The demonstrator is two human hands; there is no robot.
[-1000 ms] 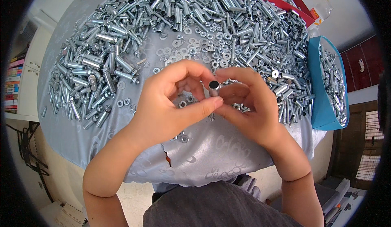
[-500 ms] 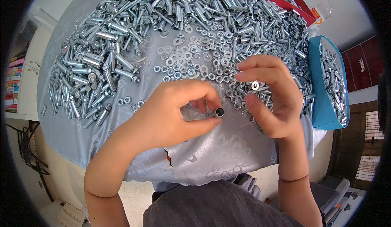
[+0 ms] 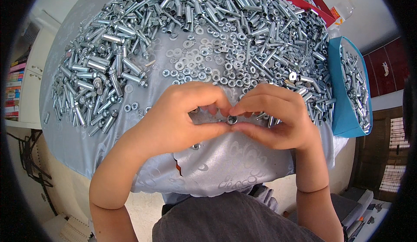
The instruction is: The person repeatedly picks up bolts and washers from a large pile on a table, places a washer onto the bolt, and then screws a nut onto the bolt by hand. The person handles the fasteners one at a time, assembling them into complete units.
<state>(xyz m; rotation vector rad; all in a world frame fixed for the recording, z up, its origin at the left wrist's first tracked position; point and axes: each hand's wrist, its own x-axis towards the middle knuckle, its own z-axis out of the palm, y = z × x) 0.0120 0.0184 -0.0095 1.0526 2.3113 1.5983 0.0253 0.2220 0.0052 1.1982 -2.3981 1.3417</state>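
Head view: left unit of a side-by-side fisheye pair, worn on the head. Faces steeply down over the counter; hands close, about mid-field. Forearms enter from 7 and 5 o'clock, wearer's dark shirt at 6. Straight edges bow toward black rim.

Round table, silver-grey patterned tablecloth, sheen along the near edge, small tear there. Left side: white cabinet with metal handles, row of books with coloured spines beside it. Below that, black metal frame on pale floor. Right side: off-white wall, dark red tiled section, brown wooden panelling with pale checked panes or cloths, can't tell which. Light's bright, fairly even.
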